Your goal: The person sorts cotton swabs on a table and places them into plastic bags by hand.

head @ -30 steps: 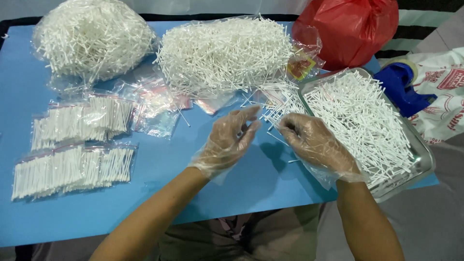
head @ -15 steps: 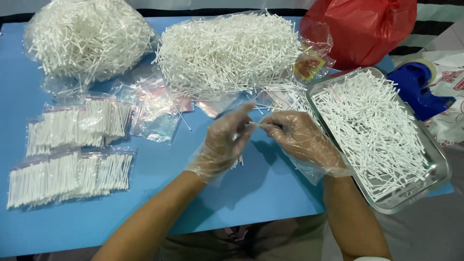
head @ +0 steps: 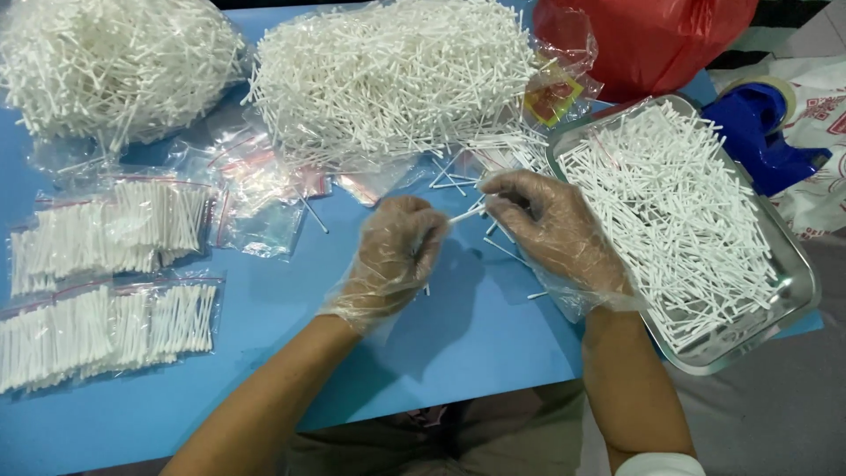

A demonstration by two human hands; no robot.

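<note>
— Where is the swab (head: 465, 214) you are working with, and which way does it run?

— It sits between your two gloved hands, just left of the steel tray (head: 797, 291). Its long axis is tilted: the lower end goes into your left hand (head: 392, 256), the upper end rises toward your right hand (head: 551, 231). The fingers of both hands are pinched narrow on it, one hand at each end. Whether you hold more sticks inside the left palm, I cannot tell; the glove film hides that.

— What do the containers hold?

— The tray, on the right edge of the blue worktop (head: 458, 353), is full of loose white swabs lying every which way. Up and left of the tray a big clear bag (head: 397, 79) bulges with the same sticks, and a second full bag (head: 110, 66) lies far left of it, cut off by the frame. Well left of the tray, small zip pouches (head: 110, 231) are packed with swabs in neat rows, and more filled pouches (head: 106, 326) lie below those. Empty clear pouches (head: 256, 198) lie between the packed ones and the big bag.

— Anything hard to make out?

— A red plastic bag (head: 648, 40) above the tray is cut off at the top. A blue object (head: 758, 132) just right of the tray is partly hidden; I cannot tell what it is. A few stray swabs (head: 454, 176) lie on the worktop near your hands.
</note>
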